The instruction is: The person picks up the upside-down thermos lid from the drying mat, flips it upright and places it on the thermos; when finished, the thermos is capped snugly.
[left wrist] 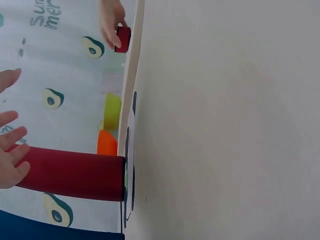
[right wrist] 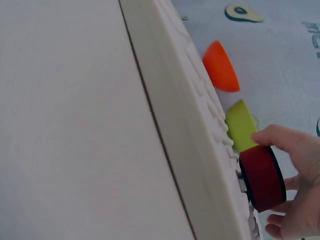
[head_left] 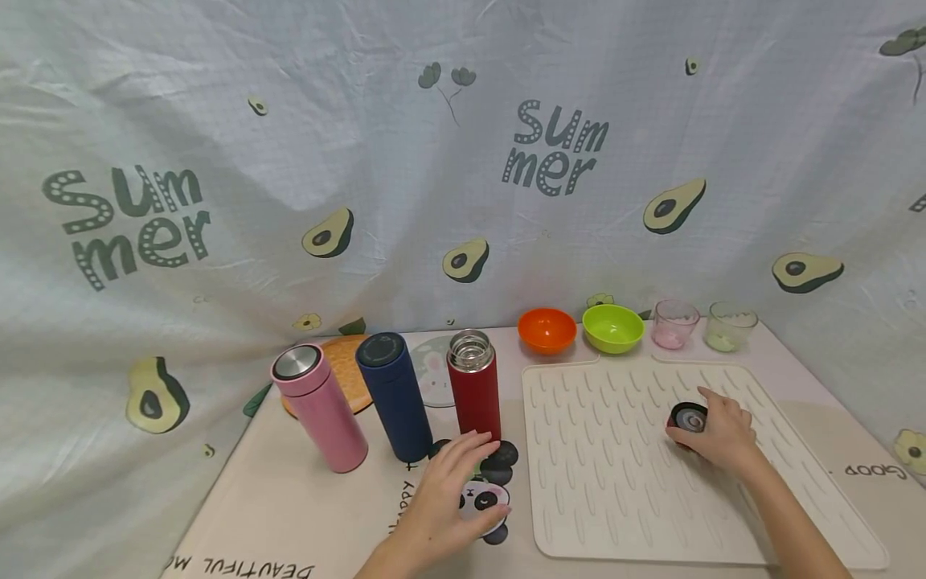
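In the head view my right hand [head_left: 723, 430] grips a small red lid [head_left: 687, 416] with a black rim, low over the cream ridged mat [head_left: 637, 482]. In the right wrist view the thumb lies on one side of the red lid [right wrist: 262, 178] and fingers show on the other. An uncapped red thermos [head_left: 475, 394] stands upright left of the mat, its steel mouth uncovered. My left hand [head_left: 444, 498] is spread in front of its base. From the head view I cannot tell whether the fingertips touch it.
A navy thermos [head_left: 396, 402] and a pink thermos [head_left: 321, 410], both capped, stand to the left. Along the back are an orange bowl [head_left: 547, 331], a green bowl [head_left: 613, 328], a pink glass [head_left: 674, 326] and a greenish glass [head_left: 729, 327]. A printed curtain [head_left: 405, 161] hangs behind.
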Tool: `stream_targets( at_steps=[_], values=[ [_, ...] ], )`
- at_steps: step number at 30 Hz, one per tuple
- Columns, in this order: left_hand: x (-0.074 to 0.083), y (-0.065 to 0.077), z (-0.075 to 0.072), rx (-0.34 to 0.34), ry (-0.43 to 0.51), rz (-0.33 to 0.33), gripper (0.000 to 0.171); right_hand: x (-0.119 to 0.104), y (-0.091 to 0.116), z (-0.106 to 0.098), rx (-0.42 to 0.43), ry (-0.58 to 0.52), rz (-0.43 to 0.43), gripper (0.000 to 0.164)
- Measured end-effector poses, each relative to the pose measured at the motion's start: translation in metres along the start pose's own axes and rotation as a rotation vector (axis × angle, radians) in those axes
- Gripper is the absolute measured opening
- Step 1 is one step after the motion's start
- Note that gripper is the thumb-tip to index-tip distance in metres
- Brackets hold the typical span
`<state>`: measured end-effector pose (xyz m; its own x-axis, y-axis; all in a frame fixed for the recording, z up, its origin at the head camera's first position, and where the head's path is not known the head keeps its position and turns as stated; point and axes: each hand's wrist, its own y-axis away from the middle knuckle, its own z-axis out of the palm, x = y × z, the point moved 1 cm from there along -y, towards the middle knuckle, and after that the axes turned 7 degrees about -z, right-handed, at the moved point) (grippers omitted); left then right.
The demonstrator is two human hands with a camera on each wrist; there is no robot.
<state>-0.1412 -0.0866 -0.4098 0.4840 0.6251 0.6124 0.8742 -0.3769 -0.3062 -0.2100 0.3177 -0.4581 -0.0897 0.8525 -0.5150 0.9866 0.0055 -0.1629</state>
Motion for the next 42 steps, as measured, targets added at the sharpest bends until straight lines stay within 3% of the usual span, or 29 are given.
stream_targets(
  at_steps=[3, 7, 14, 21, 27, 35, 42],
  values=[
    [0.0, 0.0, 0.001, -0.041, 0.052, -0.038, 0.06, 0.007, 0.0, 0.002, -0.048, 0.024, 0.03, 0.1],
    [0.0, 0.0, 0.002, -0.102, 0.112, -0.113, 0.057, 0.007, -0.001, 0.003, -0.036, -0.012, 0.027, 0.097],
    [-0.002, -0.001, 0.003, -0.171, 0.212, -0.211, 0.051, -0.015, 0.002, 0.005, 0.008, -0.068, -0.02, 0.092],
    [-0.004, -0.006, 0.005, -0.187, 0.331, -0.235, 0.047, -0.074, 0.003, 0.01, 0.095, -0.145, -0.186, 0.08],
    [-0.001, -0.014, 0.008, -0.24, 0.472, -0.245, 0.039, -0.128, 0.011, 0.025, 0.14, -0.262, -0.408, 0.076],
    [0.005, -0.024, 0.007, -0.27, 0.661, -0.273, 0.042, -0.187, 0.029, 0.038, 0.06, -0.388, -0.693, 0.078],
    [0.008, -0.03, 0.005, -0.285, 0.834, -0.318, 0.042, -0.213, 0.035, 0.045, 0.027, -0.472, -0.849, 0.08]
  ],
)
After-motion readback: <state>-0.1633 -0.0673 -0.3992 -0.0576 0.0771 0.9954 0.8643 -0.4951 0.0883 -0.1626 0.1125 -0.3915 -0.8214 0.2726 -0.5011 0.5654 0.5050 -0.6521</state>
